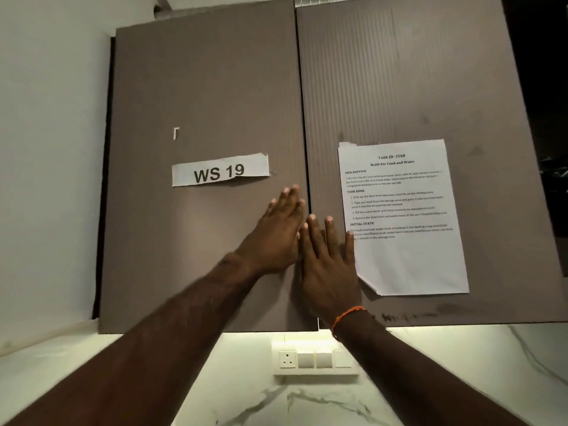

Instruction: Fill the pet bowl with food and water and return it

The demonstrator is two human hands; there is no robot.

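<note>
A brown wall cabinet fills the view, its two doors closed. My left hand (281,229) lies flat with straight fingers on the left door (199,241), close to the centre seam. My right hand (327,256) lies flat on the right door (399,87) just beside the seam, fingers spread, an orange thread around its wrist. The two hands touch each other at the seam. No pet bowl, food or water shows in this view.
A paper label reading "WS 19" (219,170) is taped to the left door. A printed task sheet (402,216) hangs on the right door, its lower left corner curled. Below the cabinet sits a white socket and switch plate (315,359) on a lit marble wall.
</note>
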